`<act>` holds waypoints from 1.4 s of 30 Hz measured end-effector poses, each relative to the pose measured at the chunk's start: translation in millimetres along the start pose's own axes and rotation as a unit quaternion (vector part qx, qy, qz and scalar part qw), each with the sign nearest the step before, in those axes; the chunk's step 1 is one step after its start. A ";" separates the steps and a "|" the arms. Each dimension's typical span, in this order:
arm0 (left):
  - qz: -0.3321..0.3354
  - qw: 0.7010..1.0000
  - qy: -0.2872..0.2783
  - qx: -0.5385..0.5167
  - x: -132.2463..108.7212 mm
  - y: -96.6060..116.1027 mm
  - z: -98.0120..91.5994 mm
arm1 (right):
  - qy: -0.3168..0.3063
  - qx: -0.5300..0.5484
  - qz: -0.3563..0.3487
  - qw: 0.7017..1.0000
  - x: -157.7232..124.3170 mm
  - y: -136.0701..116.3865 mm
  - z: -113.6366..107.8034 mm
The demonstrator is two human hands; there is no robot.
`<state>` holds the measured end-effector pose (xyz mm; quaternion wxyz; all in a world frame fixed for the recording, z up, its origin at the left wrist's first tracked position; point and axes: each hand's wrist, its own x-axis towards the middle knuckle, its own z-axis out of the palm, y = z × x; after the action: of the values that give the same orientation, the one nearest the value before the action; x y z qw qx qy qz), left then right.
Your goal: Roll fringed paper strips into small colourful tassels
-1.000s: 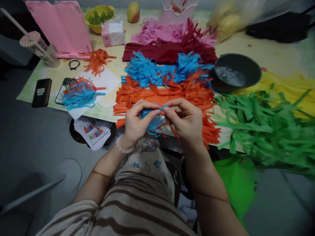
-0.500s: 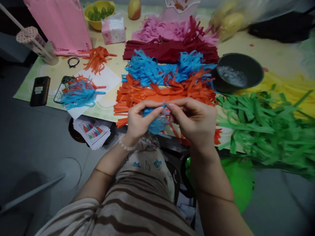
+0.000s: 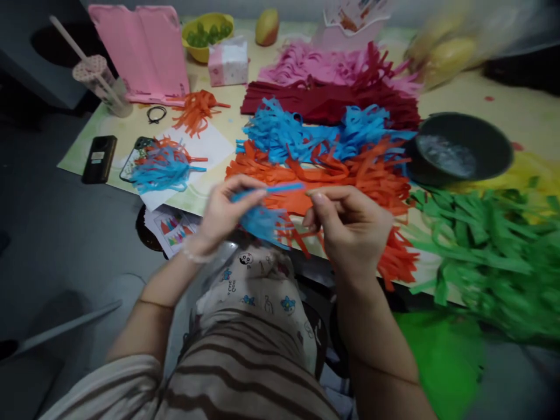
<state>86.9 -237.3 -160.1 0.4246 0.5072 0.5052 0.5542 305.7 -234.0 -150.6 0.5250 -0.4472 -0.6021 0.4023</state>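
My left hand [image 3: 225, 210] pinches a blue paper tassel [image 3: 265, 223] near its top. The tassel's narrow twisted stem points right from the fingers, and its fringe hangs below them. By the stem's tip is my right hand [image 3: 356, 227], thumb and forefinger pressed together; whether anything small is between them I cannot make out. Beneath and behind both hands lie fringed orange paper strips [image 3: 301, 201], with fringed blue strips [image 3: 284, 134] behind those. To the left, a finished-looking blue tassel [image 3: 161, 174] rests against orange ones over a patterned phone case.
A dark bowl [image 3: 481, 137] with clear bits inside stands right of the strips. Green fringed paper [image 3: 494, 245] overhangs the table's front right edge. Dark red strips [image 3: 324, 102], a pink stand [image 3: 144, 55], a drink cup [image 3: 102, 87] and a dark phone [image 3: 100, 158] are also there.
My hands have drawn apart, the left one moving left with the blue tassel. Its twisted stem now shows between them. The whole view has shifted a little.
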 end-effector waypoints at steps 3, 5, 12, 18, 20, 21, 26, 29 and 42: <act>0.175 0.936 0.183 0.242 60.9 27.9 -105.1 | -0.028 0.009 0.011 1.000 0.9 7.2 -5.9; 0.147 0.870 0.252 0.398 112.8 40.0 -167.8 | -0.028 -0.008 0.014 0.999 4.3 12.3 -10.7; 0.038 0.917 0.073 0.390 258.6 -32.2 -169.8 | -0.008 -0.153 -0.008 0.988 49.9 36.0 -26.1; 0.008 0.921 0.045 0.387 288.1 -86.8 -136.2 | -0.015 -0.337 -0.069 0.939 128.3 45.9 -58.6; 0.027 0.916 0.046 0.398 290.3 -78.8 -127.9 | -0.041 -0.372 -0.080 0.924 161.9 49.1 -56.3; 0.049 0.912 0.034 0.406 291.5 -71.8 -118.5 | -0.059 -0.387 -0.080 0.916 179.8 52.3 -51.2; 0.146 0.892 -0.097 0.418 296.4 -43.3 -12.6 | -0.159 -0.458 -0.057 0.873 255.5 83.6 -14.0; 0.198 0.864 -0.121 0.446 295.0 -46.2 58.6 | -0.139 -0.543 -0.089 0.824 274.2 101.9 -10.8; 0.139 0.876 -0.048 0.460 330.9 -56.1 127.3 | -0.181 -0.570 -0.091 0.796 256.5 108.1 10.6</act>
<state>169.4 111.7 -174.8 0.0855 0.7363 0.6064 0.2877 295.2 42.2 -185.2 0.0907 -0.5276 -0.8446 0.0108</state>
